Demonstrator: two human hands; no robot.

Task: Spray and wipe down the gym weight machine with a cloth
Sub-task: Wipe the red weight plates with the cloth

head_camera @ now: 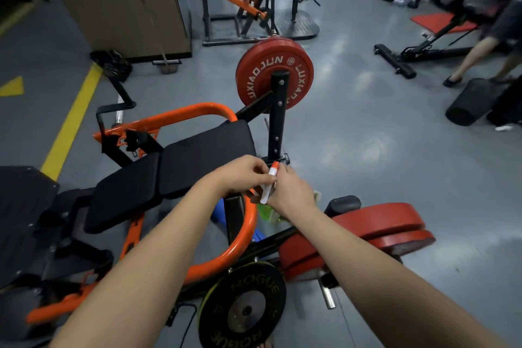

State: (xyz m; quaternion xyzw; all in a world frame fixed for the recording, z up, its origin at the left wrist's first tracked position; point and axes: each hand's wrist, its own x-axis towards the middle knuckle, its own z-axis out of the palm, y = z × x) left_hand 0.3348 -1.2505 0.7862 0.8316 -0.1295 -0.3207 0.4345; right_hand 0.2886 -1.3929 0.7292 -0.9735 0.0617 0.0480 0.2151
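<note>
The small white spray bottle with an orange top (267, 188) is up in the air in the middle of the view, held between both hands and tipped a little. It is over the near side of the machine. The right hand (292, 192) has its fingers curled round the lower part of the bottle. The left hand (240, 174) pinches the bottle near its orange top with its fingertips.

A bit of green cloth (265, 213) shows just under the right hand. It is not clear if that hand holds it.

Under the arms is the gym weight machine. It has a bent orange metal tube frame (245, 237) and flat black padded seat (175, 169). A black metal post (278, 116) stands up just past the hands. Behind the post is a round red weight plate with white letters (262, 73).

Near the person's feet is a black weight plate with yellow letters (243, 308). Thick red plates (389, 223) lie to the right of it.

The shiny grey floor (367, 135) has a yellow painted line (70, 121) on the left. Far off on the right lies a black foam roller (470, 102), and near it are another person's bare legs (477, 56).
</note>
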